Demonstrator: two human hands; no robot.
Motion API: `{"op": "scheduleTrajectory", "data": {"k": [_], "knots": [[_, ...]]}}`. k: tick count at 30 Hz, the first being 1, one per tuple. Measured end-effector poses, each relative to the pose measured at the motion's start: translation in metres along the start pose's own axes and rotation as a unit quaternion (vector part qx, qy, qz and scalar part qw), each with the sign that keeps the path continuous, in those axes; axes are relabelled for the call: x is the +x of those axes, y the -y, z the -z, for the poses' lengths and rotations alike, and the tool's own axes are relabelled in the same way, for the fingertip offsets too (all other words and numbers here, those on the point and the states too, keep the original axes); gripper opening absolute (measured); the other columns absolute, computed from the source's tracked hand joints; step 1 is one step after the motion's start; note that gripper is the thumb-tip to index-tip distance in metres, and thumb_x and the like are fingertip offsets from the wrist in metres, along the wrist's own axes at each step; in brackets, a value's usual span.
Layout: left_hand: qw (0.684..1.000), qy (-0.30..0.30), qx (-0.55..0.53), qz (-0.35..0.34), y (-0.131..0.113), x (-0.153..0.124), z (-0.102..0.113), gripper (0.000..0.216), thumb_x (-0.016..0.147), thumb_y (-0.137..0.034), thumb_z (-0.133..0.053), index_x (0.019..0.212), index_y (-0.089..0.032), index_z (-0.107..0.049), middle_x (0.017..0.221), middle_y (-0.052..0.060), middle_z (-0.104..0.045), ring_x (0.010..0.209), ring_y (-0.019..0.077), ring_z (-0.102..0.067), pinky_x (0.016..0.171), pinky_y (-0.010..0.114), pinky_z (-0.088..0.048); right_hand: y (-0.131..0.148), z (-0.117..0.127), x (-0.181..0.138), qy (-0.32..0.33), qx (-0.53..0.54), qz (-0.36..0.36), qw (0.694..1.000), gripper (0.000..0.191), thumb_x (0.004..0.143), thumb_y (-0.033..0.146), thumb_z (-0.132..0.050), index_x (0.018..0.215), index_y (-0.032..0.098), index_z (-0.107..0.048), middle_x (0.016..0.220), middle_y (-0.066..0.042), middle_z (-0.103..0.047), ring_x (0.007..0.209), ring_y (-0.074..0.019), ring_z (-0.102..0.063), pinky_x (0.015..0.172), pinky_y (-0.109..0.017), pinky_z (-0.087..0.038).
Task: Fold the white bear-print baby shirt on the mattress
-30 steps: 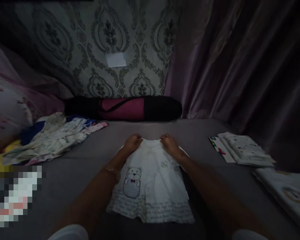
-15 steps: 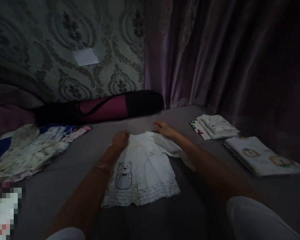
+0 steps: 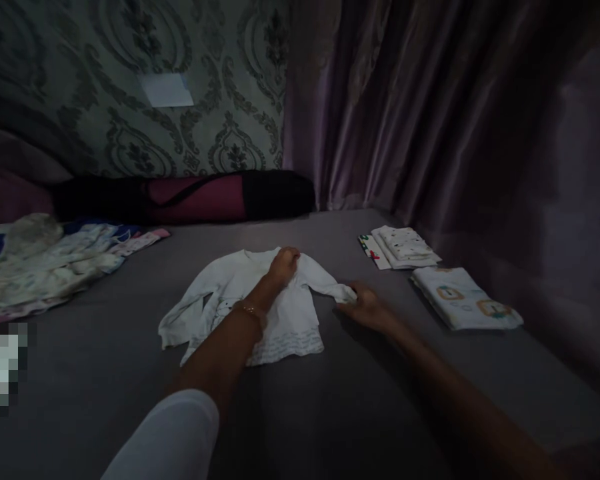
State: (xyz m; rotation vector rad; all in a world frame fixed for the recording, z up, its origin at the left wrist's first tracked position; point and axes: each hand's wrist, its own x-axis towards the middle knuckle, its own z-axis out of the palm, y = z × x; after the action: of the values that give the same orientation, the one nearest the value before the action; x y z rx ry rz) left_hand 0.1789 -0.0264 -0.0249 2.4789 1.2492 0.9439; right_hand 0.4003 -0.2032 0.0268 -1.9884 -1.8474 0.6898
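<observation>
A small white long-sleeved shirt (image 3: pixel 300 310) lies spread on the grey bed sheet, with a line of print along its hem. My left forearm crosses over it and hides most of the bear picture on its front. At the shirt's right shoulder, near the neckline, my left hand (image 3: pixel 284 264) has its fingers closed on the fabric. My right hand (image 3: pixel 367 305) pinches the cuff of the right sleeve, which stretches out sideways. The left sleeve lies loose, angled down toward me.
On the right are a folded white cloth with orange prints (image 3: pixel 465 300) and a small stack of folded clothes (image 3: pixel 405 245). A heap of loose clothes (image 3: pixel 55 267) lies at the left. A long black and maroon bag (image 3: pixel 195 200) rests along the wall, beside purple curtains (image 3: pixel 350 107).
My left hand has moved right, from the left shoulder to the right one. My right hand has come down to the right cuff. The left sleeve now lies spread out.
</observation>
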Motion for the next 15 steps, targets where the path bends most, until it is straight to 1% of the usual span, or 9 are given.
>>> {"op": "scheduleTrajectory", "data": {"k": [2,4,6,8,9,10,11,13,15], "knots": [[1.000,-0.016,-0.003,0.006,-0.003,-0.004,-0.011,0.024,0.084,-0.009,-0.042,0.094,-0.015,-0.063,0.095,0.010,-0.064,0.095,0.0211,-0.056,0.091,0.037,-0.045,0.001,-0.005,-0.001,-0.022,-0.025,0.018,0.999,0.036,0.081,0.037,-0.059,0.111,0.017,-0.056,0.101,-0.008,-0.064,0.086,-0.0185,-0.060,0.071,-0.025,-0.044],[1.000,-0.028,-0.004,0.007,-0.003,-0.009,-0.016,0.026,0.085,-0.009,-0.041,0.098,-0.015,-0.062,0.097,0.011,-0.063,0.097,0.0220,-0.056,0.093,0.040,-0.044,0.002,-0.002,-0.001,-0.054,-0.054,0.059,0.995,0.030,0.083,0.024,-0.053,0.113,0.017,-0.056,0.105,-0.009,-0.062,0.092,-0.0189,-0.059,0.077,-0.026,-0.043],[0.999,-0.034,-0.005,0.005,-0.002,-0.013,-0.016,0.027,0.085,-0.009,-0.040,0.101,-0.015,-0.061,0.099,0.010,-0.062,0.099,0.0220,-0.055,0.094,0.041,-0.043,0.003,0.011,0.000,-0.106,-0.098,0.113,0.983,0.034,0.084,0.014,-0.048,0.116,0.018,-0.056,0.110,-0.009,-0.060,0.099,-0.0199,-0.056,0.084,-0.028,-0.042],[0.999,-0.035,-0.006,0.000,-0.002,-0.015,-0.014,0.029,0.086,-0.009,-0.039,0.104,-0.016,-0.061,0.101,0.010,-0.062,0.101,0.0219,-0.055,0.095,0.041,-0.042,0.003,0.029,0.000,-0.158,-0.166,0.162,0.960,0.040,0.086,0.011,-0.045,0.123,0.021,-0.055,0.120,-0.011,-0.057,0.108,-0.0227,-0.051,0.091,-0.032,-0.038],[0.999,-0.035,-0.006,-0.002,-0.003,-0.016,-0.013,0.030,0.086,-0.009,-0.039,0.105,-0.016,-0.061,0.103,0.010,-0.062,0.102,0.0219,-0.055,0.096,0.041,-0.041,0.000,0.037,0.001,-0.172,-0.204,0.184,0.946,0.041,0.088,0.012,-0.044,0.126,0.023,-0.054,0.126,-0.011,-0.054,0.112,-0.0243,-0.048,0.095,-0.035,-0.035],[0.999,-0.033,-0.005,-0.005,-0.004,-0.016,-0.011,0.030,0.087,-0.011,-0.039,0.106,-0.016,-0.061,0.106,0.010,-0.062,0.104,0.0221,-0.054,0.097,0.041,-0.041,-0.004,0.044,0.001,-0.174,-0.240,0.201,0.934,0.041,0.089,0.013,-0.043,0.128,0.024,-0.054,0.130,-0.010,-0.053,0.115,-0.0258,-0.045,0.097,-0.037,-0.033],[1.000,-0.028,-0.003,-0.007,-0.006,-0.016,-0.009,0.029,0.088,-0.012,-0.039,0.107,-0.016,-0.061,0.109,0.011,-0.062,0.105,0.0222,-0.054,0.098,0.041,-0.040,-0.010,0.048,0.001,-0.162,-0.271,0.217,0.924,0.041,0.090,0.014,-0.043,0.128,0.025,-0.054,0.133,-0.010,-0.052,0.117,-0.0267,-0.044,0.097,-0.039,-0.031],[1.000,-0.016,0.004,-0.004,-0.010,-0.016,-0.006,0.028,0.089,-0.016,-0.040,0.108,-0.016,-0.061,0.113,0.011,-0.061,0.107,0.0225,-0.053,0.099,0.041,-0.039,-0.026,0.051,0.002,-0.112,-0.312,0.245,0.911,0.037,0.090,0.013,-0.044,0.123,0.024,-0.059,0.131,-0.009,-0.054,0.116,-0.0266,-0.045,0.096,-0.039,-0.031],[1.000,-0.008,0.010,0.007,-0.012,-0.016,-0.005,0.028,0.090,-0.019,-0.040,0.109,-0.016,-0.061,0.115,0.011,-0.061,0.108,0.0227,-0.053,0.100,0.041,-0.038,-0.043,0.049,0.002,-0.063,-0.326,0.265,0.905,0.035,0.088,0.011,-0.047,0.118,0.022,-0.062,0.126,-0.009,-0.058,0.113,-0.0255,-0.047,0.093,-0.038,-0.033]]}}
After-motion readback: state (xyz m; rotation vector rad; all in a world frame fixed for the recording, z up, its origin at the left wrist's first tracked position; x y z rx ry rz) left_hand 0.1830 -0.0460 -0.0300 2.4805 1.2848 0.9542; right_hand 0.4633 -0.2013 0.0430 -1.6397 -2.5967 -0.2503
